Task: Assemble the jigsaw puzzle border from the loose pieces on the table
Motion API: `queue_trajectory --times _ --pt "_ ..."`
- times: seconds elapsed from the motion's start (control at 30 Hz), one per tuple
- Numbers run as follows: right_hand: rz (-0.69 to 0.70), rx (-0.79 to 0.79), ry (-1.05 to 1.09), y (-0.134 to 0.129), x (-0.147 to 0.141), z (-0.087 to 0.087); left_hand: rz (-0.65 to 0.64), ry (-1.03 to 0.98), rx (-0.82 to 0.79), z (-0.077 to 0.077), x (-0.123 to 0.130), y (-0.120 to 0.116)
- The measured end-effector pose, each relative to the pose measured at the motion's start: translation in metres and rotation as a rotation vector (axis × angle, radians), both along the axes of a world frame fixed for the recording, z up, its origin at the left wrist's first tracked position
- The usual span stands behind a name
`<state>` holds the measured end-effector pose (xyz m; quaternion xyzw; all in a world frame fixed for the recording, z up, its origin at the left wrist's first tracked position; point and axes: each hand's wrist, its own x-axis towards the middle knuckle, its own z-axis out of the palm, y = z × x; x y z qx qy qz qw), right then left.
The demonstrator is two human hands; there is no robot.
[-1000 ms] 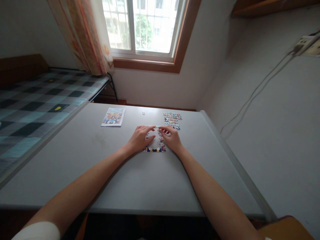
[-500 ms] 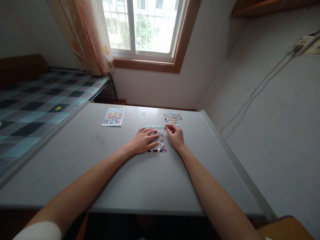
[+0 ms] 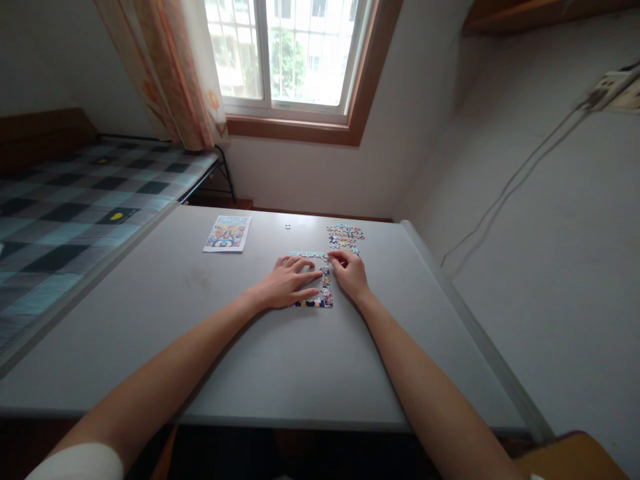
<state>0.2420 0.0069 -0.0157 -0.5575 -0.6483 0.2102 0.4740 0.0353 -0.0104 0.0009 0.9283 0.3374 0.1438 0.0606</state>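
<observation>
A partly joined jigsaw puzzle [image 3: 327,293] lies on the grey table, its right and near strips showing beside my fingers. My left hand [image 3: 293,281] rests over it with fingers spread, hiding its left part; a fingertip touches the right strip. Along the far side runs a pale blue row of joined pieces [image 3: 309,254]. My right hand [image 3: 350,272] is at the right end of that row, thumb and forefinger pinched on what seems a small puzzle piece [image 3: 327,259], mostly hidden by the fingertips.
Behind my right hand lies a heap of loose puzzle pieces [image 3: 345,235]. A single piece [image 3: 288,227] sits apart near the far edge. A printed picture sheet [image 3: 227,235] lies at the far left of the table [image 3: 240,373]. A checked bed [image 3: 100,180] stands to the left.
My right hand has shifted slightly left, towards the end of the blue row. The near part of the puzzle has slid slightly towards me. My left hand has stayed nearly in place.
</observation>
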Motion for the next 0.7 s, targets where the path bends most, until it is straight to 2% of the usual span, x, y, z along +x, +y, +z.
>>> queue_trajectory --times 0.7 --pt "0.061 0.013 -0.183 -0.0005 -0.0019 -0.0007 -0.024 -0.013 0.033 -0.0023 -0.0006 0.0013"
